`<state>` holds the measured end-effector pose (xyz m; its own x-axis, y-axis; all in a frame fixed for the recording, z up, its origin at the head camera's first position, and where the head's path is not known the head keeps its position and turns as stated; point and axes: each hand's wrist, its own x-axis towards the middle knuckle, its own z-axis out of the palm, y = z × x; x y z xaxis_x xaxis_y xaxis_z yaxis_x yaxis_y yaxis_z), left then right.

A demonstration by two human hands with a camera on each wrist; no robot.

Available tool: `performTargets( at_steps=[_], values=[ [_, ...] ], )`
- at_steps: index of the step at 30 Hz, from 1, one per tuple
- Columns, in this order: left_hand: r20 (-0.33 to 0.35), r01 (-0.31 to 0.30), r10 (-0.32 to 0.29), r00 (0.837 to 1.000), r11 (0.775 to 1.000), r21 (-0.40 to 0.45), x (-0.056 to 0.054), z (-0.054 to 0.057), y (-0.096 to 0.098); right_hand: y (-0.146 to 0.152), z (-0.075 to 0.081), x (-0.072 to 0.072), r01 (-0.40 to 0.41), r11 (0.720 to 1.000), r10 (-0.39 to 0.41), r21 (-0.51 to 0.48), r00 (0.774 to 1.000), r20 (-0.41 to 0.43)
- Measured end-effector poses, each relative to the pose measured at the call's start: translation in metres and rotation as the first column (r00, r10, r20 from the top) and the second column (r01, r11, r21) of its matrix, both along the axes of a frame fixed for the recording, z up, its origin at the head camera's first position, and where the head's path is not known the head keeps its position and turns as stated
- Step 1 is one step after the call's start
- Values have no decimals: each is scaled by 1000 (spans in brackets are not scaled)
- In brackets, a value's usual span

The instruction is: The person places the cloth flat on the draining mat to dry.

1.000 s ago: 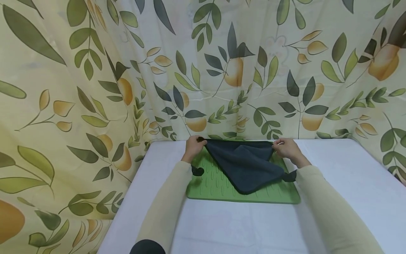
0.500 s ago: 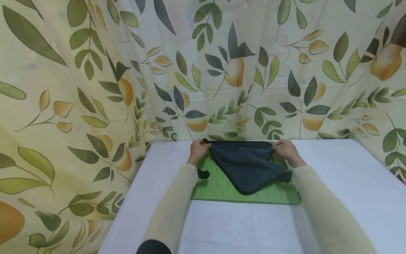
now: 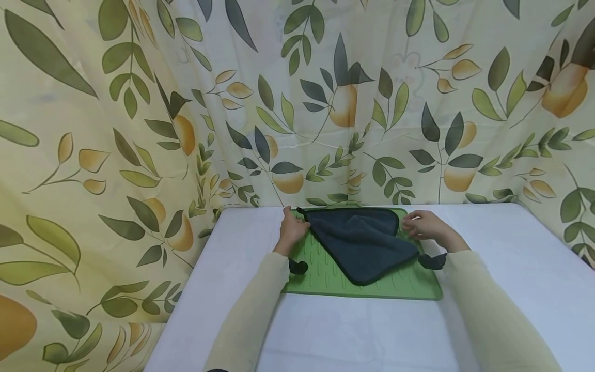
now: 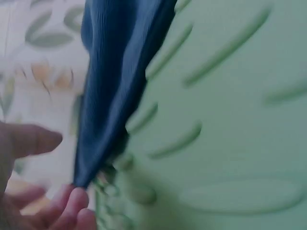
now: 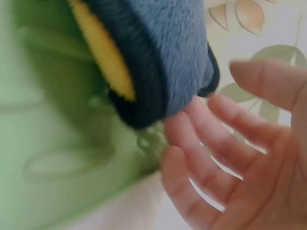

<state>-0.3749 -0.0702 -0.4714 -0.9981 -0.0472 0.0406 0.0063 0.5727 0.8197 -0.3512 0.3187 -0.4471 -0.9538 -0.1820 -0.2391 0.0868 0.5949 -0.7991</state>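
Observation:
A dark blue-grey cloth (image 3: 360, 243) with black edging lies folded over a green ridged mat (image 3: 321, 276), one corner pointing toward the front. My left hand (image 3: 292, 231) is at the cloth's far left corner. In the left wrist view its thumb stands apart from the fingers (image 4: 76, 203), whose tips touch the cloth's corner. Beside the far right corner is my right hand (image 3: 429, 228), its fingers spread and relaxed. The right wrist view has these fingers (image 5: 211, 158) close against the cloth's edge; contact is hard to tell. A yellow strip (image 5: 108, 52) shows within the cloth's fold there.
The mat lies on a table with a white cover (image 3: 353, 330), near its far edge. Behind and to the left hangs a curtain (image 3: 279, 103) printed with leaves and fruit. A black strap (image 3: 432, 261) crosses the right wrist, and another dark piece (image 3: 297, 267) sits at the left wrist.
Both hands have let go of the cloth's far corners. The right hand has moved slightly right, away from the cloth. The cloth's upper edge now lies lower on the mat.

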Motion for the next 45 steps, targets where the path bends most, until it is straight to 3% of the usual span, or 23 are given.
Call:
performTargets(
  at_steps=[3, 6, 9, 11, 13, 15, 17, 25, 30, 34, 38, 41, 45],
  values=[
    [-53, 147, -154, 987, 983, -108, 19, 7, 7, 5, 2, 16, -66, 997, 67, 34, 998, -16],
    [-84, 318, -346, 934, 918, -238, 40, 13, 19, 8, 1, 32, -141, 988, 142, 56, 989, -30],
    [-70, 453, -505, 861, 821, -347, 60, 14, 35, 12, -3, 44, -206, 974, 212, 97, 975, -58],
    [-45, 524, -595, 802, 738, -424, 71, 13, 47, 13, -5, 50, -231, 964, 242, 130, 967, -77],
    [-15, 566, -657, 754, 661, -492, 81, 11, 56, 13, -7, 54, -242, 957, 258, 158, 962, -92],
    [11, 579, -695, 719, 591, -562, 89, 9, 64, 11, -9, 58, -237, 955, 258, 181, 961, -104],
    [17, 558, -703, 711, 550, -621, 95, 7, 69, 8, -12, 60, -219, 958, 242, 185, 964, -110],
    [16, 456, -701, 713, 445, -771, 104, 5, 73, -2, -12, 65, -139, 978, 166, 158, 971, -171],
    [10, 378, -723, 691, 349, -857, 109, 7, 77, -7, -6, 65, -129, 985, 148, 116, 973, -175],
    [4, 362, -730, 683, 334, -870, 108, 7, 77, -8, -3, 65, -127, 988, 140, 90, 975, -170],
    [-22, 361, -730, 683, 363, -859, 105, 6, 75, -9, 0, 64, -129, 988, 141, 83, 976, -168],
    [-47, 391, -725, 687, 423, -817, 100, 9, 69, -9, 1, 64, -118, 989, 134, 92, 974, -182],
    [-81, 452, -692, 717, 550, -703, 91, 18, 53, -11, 0, 64, -96, 992, 112, 80, 968, -223]
  ],
)
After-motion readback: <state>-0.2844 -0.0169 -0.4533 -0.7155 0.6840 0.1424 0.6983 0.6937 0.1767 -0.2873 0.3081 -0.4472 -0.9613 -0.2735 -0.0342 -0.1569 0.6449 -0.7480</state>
